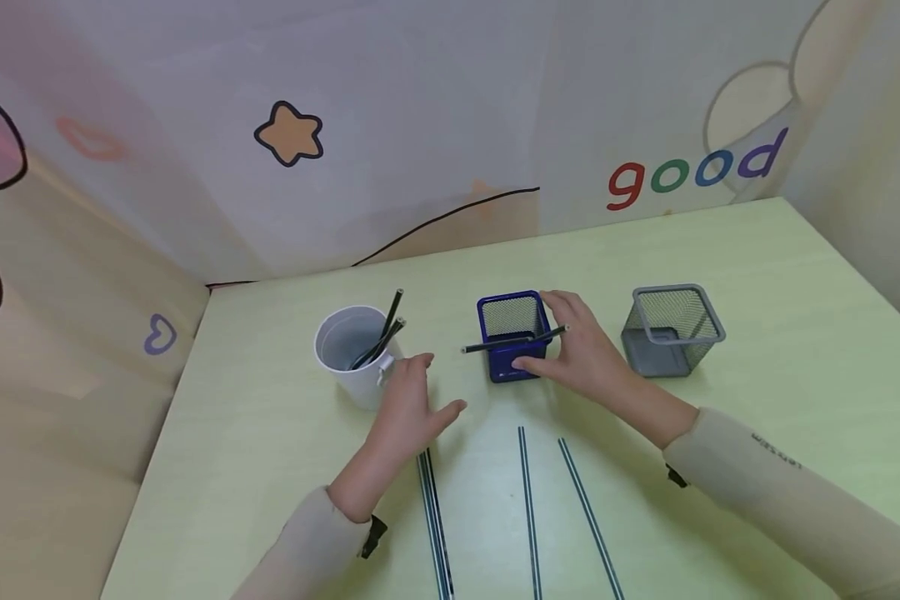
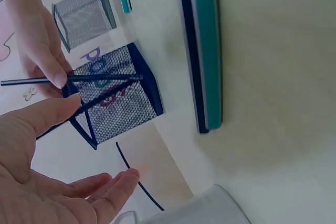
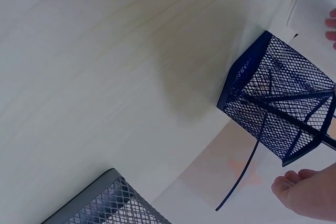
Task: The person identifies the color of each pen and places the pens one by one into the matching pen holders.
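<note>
A square dark-blue wire-mesh basket (image 1: 512, 315) stands upright on the pale green bench (image 1: 232, 433), with two slim dark sticks (image 1: 487, 344) inside, their ends poking past its rim towards 9 and 3 o'clock. The right hand (image 1: 591, 360) is at the basket's 3 o'clock side, thumb and fingers spread around it; whether they touch the rim I cannot tell. The left hand (image 1: 407, 412), at the basket's 8 o'clock, is spread and holds nothing. Just beside it, at the basket's 9 o'clock, a round white cup (image 1: 360, 385) holds more dark sticks leaning towards 1 o'clock. A square grey mesh basket (image 1: 648, 360) stands at 3 o'clock, beyond the right hand. Slim teal-and-dark sticks (image 1: 530, 508) lie at 5, 6 and 7 o'clock.
</note>
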Available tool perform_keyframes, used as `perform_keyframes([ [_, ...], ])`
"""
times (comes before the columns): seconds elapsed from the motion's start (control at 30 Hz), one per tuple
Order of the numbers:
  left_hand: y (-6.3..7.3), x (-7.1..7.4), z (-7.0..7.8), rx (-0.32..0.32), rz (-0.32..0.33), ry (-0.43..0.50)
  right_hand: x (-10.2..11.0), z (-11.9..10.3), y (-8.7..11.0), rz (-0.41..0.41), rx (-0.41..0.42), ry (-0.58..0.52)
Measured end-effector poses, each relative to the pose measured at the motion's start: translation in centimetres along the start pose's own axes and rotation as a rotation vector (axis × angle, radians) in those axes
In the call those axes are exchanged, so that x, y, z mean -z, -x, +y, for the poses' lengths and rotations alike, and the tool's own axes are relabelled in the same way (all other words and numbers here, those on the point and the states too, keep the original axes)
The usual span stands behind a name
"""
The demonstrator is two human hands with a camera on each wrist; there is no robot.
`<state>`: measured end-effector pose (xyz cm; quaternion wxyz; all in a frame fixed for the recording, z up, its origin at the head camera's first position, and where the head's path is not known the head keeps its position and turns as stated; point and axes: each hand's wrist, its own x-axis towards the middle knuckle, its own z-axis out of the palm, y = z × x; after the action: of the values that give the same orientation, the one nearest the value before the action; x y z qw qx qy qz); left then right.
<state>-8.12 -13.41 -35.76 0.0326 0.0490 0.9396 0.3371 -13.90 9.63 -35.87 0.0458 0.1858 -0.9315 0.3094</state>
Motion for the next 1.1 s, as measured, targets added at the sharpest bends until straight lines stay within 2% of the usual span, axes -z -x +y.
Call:
perform_keyframes([
  [0.27,1.9,-0.9,-0.2,0.052,-0.063,-0.039,0.3,0.0,-0.5,-0.032,0.026,0.008],
  [0.4,2.7,-1.2,-0.3,0.069,-0.071,-0.067,0.4,0.1,-0.6,-0.041,0.037,0.01],
  [0.7,4.8,-1.0,-0.5,0.138,-0.109,-0.019,0.0,0.1,-0.7,-0.044,0.072,0.019],
  [0.8,5.1,-1.0,-0.6,0.157,-0.113,-0.039,0.0,0.1,-0.8,-0.047,0.08,0.021],
  [1.1,5.0,-1.8,-1.5,0.143,-0.111,-0.132,0.0,0.3,-1.0,-0.045,0.113,0.018],
])
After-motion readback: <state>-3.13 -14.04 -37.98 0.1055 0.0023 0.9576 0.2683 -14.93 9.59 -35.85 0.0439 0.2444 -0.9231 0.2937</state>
